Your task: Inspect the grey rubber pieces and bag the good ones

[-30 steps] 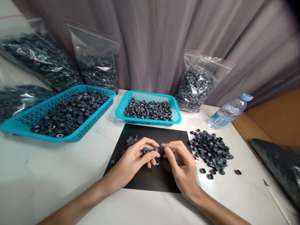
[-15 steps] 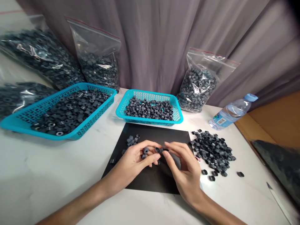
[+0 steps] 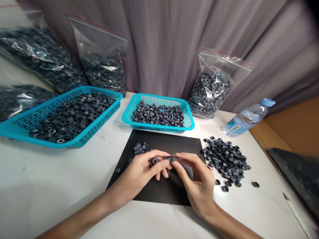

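Over the black mat (image 3: pixel 159 194), my left hand (image 3: pixel 146 167) pinches a small dark grey ring-shaped cap (image 3: pixel 167 158) between thumb and forefinger. A thick grey plastic ring with a hole (image 3: pixel 155 160) rests against its curled fingers, with another piece partly hidden below. My right hand (image 3: pixel 196 172) holds a second grey cap (image 3: pixel 174 159) by thumb and fingertips. The two caps touch or nearly touch; I cannot tell which. Several loose grey pieces (image 3: pixel 139 148) lie on the mat beyond my left hand.
Blue baskets of grey parts stand at left (image 3: pixel 77 145) and centre (image 3: pixel 159 127). A heap of grey caps (image 3: pixel 226 161) lies right, near a water bottle (image 3: pixel 246 118). Filled zip bags (image 3: pixel 210 93) lean against the curtain (image 3: pixel 159 49). A pen-like white tool (image 3: pixel 296 212) lies front right.
My right hand's cap has turned and come closer to the cap in my left hand. Both hands stay nearly in place; the view has shifted slightly.
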### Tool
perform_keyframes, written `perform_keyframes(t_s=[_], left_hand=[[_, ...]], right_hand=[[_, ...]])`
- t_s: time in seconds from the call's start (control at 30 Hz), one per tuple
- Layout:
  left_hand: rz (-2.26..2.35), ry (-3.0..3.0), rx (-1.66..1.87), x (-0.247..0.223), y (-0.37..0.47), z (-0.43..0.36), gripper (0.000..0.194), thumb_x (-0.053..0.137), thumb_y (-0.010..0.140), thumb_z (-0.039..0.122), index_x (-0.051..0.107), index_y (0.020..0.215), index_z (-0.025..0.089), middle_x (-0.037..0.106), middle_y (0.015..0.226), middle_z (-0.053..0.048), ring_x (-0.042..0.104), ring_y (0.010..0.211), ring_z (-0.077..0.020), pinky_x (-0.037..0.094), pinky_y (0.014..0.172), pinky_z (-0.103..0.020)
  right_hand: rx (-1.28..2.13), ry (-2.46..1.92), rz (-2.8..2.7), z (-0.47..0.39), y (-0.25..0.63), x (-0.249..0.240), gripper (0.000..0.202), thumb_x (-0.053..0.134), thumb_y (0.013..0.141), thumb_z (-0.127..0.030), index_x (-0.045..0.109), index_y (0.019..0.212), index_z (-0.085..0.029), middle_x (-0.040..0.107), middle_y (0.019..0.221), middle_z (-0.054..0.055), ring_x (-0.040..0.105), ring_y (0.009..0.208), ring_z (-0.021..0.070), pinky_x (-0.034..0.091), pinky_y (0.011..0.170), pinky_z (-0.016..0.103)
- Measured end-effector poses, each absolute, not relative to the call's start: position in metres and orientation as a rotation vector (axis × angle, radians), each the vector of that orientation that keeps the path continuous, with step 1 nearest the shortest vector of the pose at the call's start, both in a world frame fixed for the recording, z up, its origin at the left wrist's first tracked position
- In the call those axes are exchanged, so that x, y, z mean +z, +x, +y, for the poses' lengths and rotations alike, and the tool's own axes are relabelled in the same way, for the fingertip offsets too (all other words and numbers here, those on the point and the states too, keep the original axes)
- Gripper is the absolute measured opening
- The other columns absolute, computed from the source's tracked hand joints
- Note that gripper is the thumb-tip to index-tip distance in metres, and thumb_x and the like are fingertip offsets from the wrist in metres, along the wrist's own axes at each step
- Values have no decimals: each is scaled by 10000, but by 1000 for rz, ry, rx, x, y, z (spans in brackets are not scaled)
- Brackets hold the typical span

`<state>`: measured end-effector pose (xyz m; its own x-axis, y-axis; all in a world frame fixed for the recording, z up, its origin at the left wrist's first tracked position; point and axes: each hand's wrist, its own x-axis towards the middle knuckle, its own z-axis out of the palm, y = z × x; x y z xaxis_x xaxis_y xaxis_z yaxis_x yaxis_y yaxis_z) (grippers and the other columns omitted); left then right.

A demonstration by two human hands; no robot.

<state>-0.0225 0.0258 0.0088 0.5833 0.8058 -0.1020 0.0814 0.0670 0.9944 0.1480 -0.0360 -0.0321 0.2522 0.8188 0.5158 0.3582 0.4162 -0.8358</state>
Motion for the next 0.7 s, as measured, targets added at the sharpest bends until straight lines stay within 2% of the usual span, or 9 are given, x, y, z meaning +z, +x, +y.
perform_keyframes(t_s=[0.17,0.4,0.5,0.7], left_hand=[[800,1397,652,7,-23,29,282,626,920,352,693,1113,157,689,740,-23,584,658,-140,467,622,-262],[732,1329,605,18,-22,31,252,602,933,345,752,957,143,729,831,-74,603,622,-138,465,582,-264],[713,1238,569,21,-22,30,282,561,960,354,752,949,146,716,800,-67,619,648,-143,447,568,-252],[725,1137,540,25,-22,29,295,552,971,352,749,1001,135,719,872,-80,543,594,-98,365,509,-232]], right_hand=[[457,-1173,-1323,-37,148,-34,192,688,899,-174,684,1086,-214,719,998,72,691,920,206,594,811,370],[426,-1136,-1311,-37,147,-32,127,639,923,-140,684,1009,-221,706,904,60,670,849,197,574,739,352],[397,-1135,-1312,-38,148,-33,124,640,923,-137,673,1000,-228,688,878,49,649,831,188,553,711,331],[422,-1142,-1312,-40,151,-36,147,666,911,-147,678,1027,-237,683,884,34,638,794,174,540,688,321]])
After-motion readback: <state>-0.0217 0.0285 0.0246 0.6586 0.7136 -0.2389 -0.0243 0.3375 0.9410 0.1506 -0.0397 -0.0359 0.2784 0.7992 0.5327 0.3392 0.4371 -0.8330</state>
